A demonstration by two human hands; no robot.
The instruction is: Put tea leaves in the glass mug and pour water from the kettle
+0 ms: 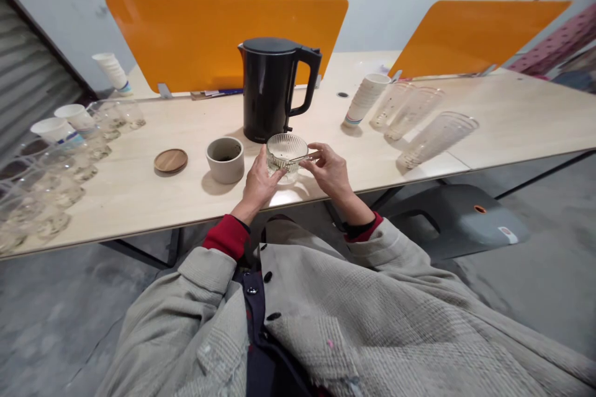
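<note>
A ribbed clear glass cup (287,147) stands near the front edge of the table. My left hand (257,181) is closed around its left side, with the thumb in front. At the cup's right side, my right hand (328,170) pinches a thin, shiny stick-like piece (300,159) that runs across the cup's front; its far end is hard to make out. To the left sits a grey stoneware cup (226,167) with dark contents, its lid off. Farther left lies a round wooden lid (171,161). Just behind the glass cup is a black electric kettle (266,90).
Clear plastic cups (56,189) and white paper cups (74,116) crowd the left side. A paper cup stack (365,100) and tall stacks of clear cups (435,139) lean at right. Orange dividers (186,37) line the back. A grey stool (465,223) is below the table's right part.
</note>
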